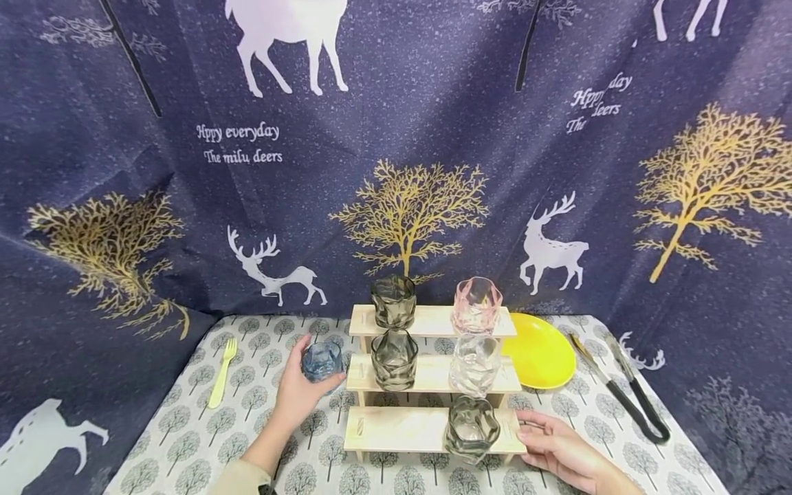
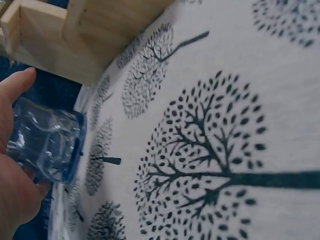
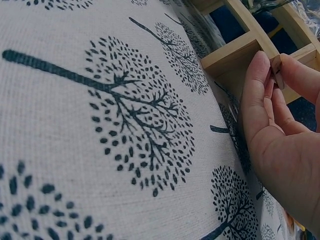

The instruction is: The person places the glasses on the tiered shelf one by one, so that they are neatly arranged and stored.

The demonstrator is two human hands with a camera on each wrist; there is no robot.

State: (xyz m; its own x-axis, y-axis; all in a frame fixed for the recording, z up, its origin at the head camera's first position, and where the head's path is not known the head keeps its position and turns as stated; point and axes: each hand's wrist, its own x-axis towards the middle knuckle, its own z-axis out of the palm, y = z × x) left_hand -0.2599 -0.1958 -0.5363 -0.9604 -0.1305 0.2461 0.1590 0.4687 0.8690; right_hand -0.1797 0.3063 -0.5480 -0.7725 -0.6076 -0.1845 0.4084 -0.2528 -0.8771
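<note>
My left hand (image 1: 300,386) curls round a blue glass tumbler (image 1: 322,362), left of a three-step wooden shelf (image 1: 405,421). The left wrist view shows the blue tumbler (image 2: 47,140) between thumb and fingers, close to the patterned cloth. With thumb and fingertips, my right hand (image 1: 563,445) pinches the right end of the lowest step, as the right wrist view of that hand (image 3: 285,135) also shows. Two dark grey tumblers stand on the left of the top and middle steps. A pink tumbler (image 1: 477,306), a clear tumbler (image 1: 476,362) and a grey-green tumbler (image 1: 471,427) line the right side.
A yellow plate (image 1: 541,352) lies behind the shelf's right side. Farther right are black-handled tongs (image 1: 631,399). On the left of the tree-print cloth (image 1: 185,440) lies a pale yellow fork (image 1: 223,375). A dark blue curtain (image 1: 402,130) hangs behind the table.
</note>
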